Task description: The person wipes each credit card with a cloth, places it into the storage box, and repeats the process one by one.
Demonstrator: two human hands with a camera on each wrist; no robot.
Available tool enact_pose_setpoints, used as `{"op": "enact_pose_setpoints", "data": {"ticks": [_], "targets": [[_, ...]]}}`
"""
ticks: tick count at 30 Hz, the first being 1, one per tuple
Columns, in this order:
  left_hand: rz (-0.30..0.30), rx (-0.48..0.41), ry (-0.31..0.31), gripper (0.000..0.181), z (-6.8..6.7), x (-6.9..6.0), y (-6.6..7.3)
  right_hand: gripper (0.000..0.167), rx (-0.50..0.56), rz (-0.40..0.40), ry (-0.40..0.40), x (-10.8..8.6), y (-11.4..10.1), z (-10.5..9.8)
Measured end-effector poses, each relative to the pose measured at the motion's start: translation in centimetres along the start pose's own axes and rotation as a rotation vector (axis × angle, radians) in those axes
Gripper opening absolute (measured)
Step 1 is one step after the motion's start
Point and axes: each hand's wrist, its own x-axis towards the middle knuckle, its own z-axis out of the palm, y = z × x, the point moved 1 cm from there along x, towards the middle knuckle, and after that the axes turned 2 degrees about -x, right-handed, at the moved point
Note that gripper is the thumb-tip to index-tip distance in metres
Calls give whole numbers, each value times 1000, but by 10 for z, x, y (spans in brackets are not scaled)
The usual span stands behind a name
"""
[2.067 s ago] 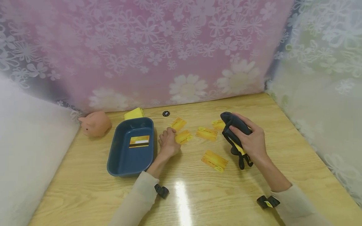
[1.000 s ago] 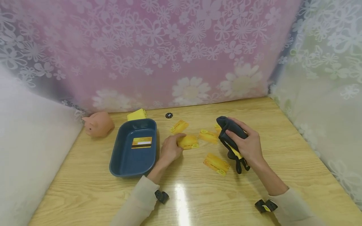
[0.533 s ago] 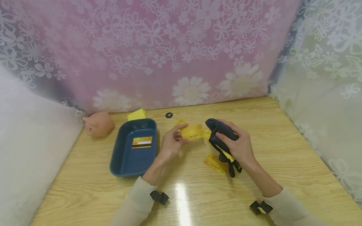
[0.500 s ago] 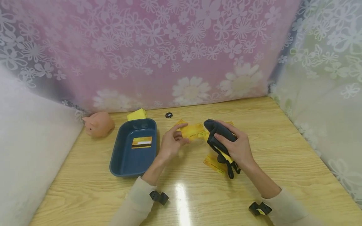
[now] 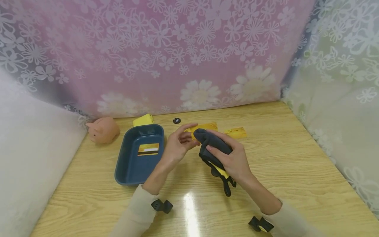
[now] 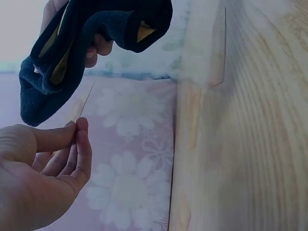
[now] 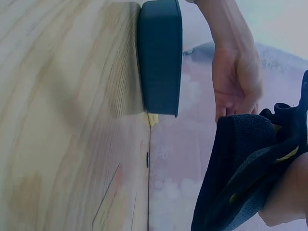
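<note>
My left hand (image 5: 175, 146) pinches a yellow-orange card (image 5: 208, 126) between thumb and fingers, above the table. In the left wrist view the card (image 6: 87, 100) is seen nearly edge-on, held by the left hand (image 6: 43, 168). My right hand (image 5: 235, 159) grips a dark, soft cloth bundle (image 5: 214, 144) with yellow inside and black loops hanging down; it overlaps part of the card. The right wrist view shows the cloth (image 7: 245, 163) close to the left hand (image 7: 236, 77). Folds of the cloth (image 6: 103, 24) stand apart in the left wrist view, showing yellow.
A blue tray (image 5: 118, 164) with a card (image 5: 148, 149) in it stands left of the hands. Behind it are a pink piggy bank (image 5: 103, 130), a yellow block (image 5: 143, 120) and a black chip (image 5: 176, 120). Another card (image 5: 237, 132) lies right of the hands.
The left hand has picked a card up off the table and lifted it. The right hand has carried the cloth leftward, up to the left hand, covering cards that showed earlier.
</note>
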Motion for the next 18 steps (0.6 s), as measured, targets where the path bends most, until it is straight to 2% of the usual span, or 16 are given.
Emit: {"op": "enact_pose_setpoints", "data": {"ticks": [4,9,18], "targets": [[52,60,-29,66,-1,-1,5,47,-27,-49,18,1,-1,9],[97,91,-38,72,1,-4,8,48,-116,-97,50,3,1,15],[149,108,-20,67,4,-4,7,50,-230,-160,125,2,2,13]]}}
